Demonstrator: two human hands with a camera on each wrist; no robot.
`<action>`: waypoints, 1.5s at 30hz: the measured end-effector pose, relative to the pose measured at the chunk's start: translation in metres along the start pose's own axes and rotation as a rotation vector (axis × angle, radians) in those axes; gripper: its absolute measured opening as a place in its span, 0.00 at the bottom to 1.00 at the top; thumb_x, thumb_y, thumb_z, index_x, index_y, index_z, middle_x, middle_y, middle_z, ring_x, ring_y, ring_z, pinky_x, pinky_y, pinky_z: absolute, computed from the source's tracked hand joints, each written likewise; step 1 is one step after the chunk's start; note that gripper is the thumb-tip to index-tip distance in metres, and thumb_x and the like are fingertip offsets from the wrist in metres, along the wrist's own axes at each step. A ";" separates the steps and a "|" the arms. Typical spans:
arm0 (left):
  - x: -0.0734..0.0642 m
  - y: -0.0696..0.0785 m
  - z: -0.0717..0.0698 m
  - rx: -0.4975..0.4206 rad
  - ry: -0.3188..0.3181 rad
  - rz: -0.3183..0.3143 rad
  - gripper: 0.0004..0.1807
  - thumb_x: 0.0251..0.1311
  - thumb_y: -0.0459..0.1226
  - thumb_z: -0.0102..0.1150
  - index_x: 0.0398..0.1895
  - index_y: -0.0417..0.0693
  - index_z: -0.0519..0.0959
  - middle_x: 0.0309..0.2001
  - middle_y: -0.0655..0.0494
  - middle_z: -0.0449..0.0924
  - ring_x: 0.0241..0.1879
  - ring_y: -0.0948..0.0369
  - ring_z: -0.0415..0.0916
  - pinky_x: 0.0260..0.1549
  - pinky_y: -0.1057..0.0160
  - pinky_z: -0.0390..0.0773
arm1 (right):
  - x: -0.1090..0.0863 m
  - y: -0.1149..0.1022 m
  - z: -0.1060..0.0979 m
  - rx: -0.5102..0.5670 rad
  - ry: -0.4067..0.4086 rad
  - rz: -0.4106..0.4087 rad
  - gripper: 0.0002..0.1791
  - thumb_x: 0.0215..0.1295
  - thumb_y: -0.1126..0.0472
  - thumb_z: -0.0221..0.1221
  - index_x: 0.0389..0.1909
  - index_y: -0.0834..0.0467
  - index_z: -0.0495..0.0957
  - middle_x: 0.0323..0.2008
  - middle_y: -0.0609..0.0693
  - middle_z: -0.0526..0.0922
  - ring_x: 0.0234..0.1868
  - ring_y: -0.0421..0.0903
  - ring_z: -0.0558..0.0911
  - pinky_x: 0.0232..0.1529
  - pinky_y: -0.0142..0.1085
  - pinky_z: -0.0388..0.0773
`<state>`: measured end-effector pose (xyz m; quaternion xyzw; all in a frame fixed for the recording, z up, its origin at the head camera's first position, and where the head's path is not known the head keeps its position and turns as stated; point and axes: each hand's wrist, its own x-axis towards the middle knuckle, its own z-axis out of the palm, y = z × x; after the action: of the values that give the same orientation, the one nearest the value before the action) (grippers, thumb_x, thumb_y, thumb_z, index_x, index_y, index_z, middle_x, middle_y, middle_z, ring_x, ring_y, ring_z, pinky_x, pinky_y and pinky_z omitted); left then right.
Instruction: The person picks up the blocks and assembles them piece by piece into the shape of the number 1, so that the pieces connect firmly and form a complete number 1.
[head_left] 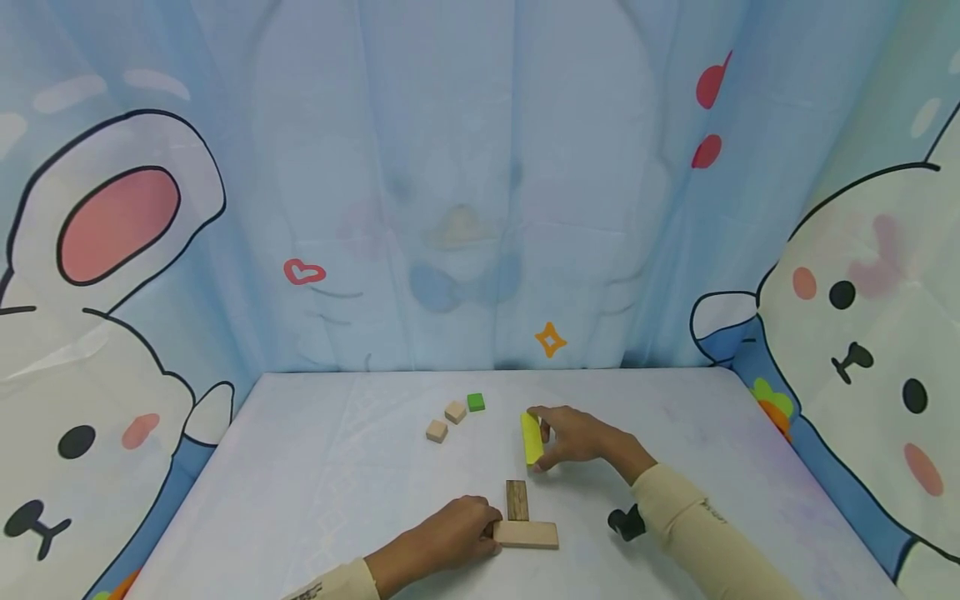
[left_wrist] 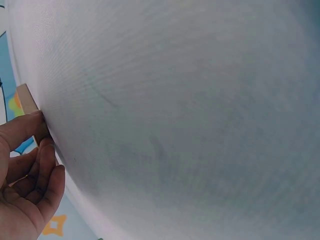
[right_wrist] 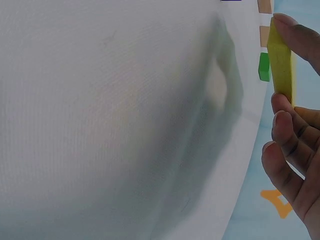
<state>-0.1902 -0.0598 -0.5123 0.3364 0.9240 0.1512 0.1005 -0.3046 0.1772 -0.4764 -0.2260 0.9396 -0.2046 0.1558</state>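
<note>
My right hand [head_left: 577, 435] pinches a long yellow block [head_left: 532, 439] by its two ends, between thumb and fingers. In the right wrist view the yellow block [right_wrist: 281, 62] stands out from the fingertips. The left hand [head_left: 461, 529] grips the left end of a pale wooden plank [head_left: 527, 535] lying crosswise. In the left wrist view, thumb and finger hold this plank [left_wrist: 27, 100] near the tabletop. A darker brown wooden block [head_left: 517, 500] lies lengthwise, its near end right at the plank's far edge.
Two small wooden cubes [head_left: 437, 431] and a small green cube [head_left: 476, 402] sit farther back, left of the yellow block. A black object [head_left: 627, 523] shows beside the right sleeve. The white table [head_left: 315, 467] ends at a blue curtain [head_left: 457, 183] with cartoon prints.
</note>
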 end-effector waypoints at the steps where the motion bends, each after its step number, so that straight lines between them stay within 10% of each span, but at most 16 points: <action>1: 0.000 0.000 0.000 0.000 0.001 0.001 0.08 0.57 0.40 0.72 0.38 0.50 0.86 0.24 0.70 0.73 0.25 0.74 0.65 0.25 0.75 0.69 | 0.000 -0.001 0.000 0.003 0.001 -0.002 0.54 0.45 0.46 0.78 0.72 0.61 0.65 0.35 0.44 0.77 0.37 0.43 0.72 0.34 0.37 0.69; 45: -0.001 0.000 -0.001 -0.019 -0.003 -0.001 0.09 0.58 0.39 0.72 0.40 0.49 0.86 0.24 0.70 0.74 0.24 0.75 0.66 0.26 0.75 0.70 | 0.008 -0.020 0.018 -0.038 0.013 0.043 0.55 0.42 0.43 0.79 0.71 0.58 0.67 0.32 0.44 0.74 0.35 0.41 0.72 0.34 0.36 0.69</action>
<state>-0.1899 -0.0611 -0.5112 0.3351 0.9226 0.1595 0.1054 -0.2973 0.1512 -0.4848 -0.2075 0.9488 -0.1850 0.1500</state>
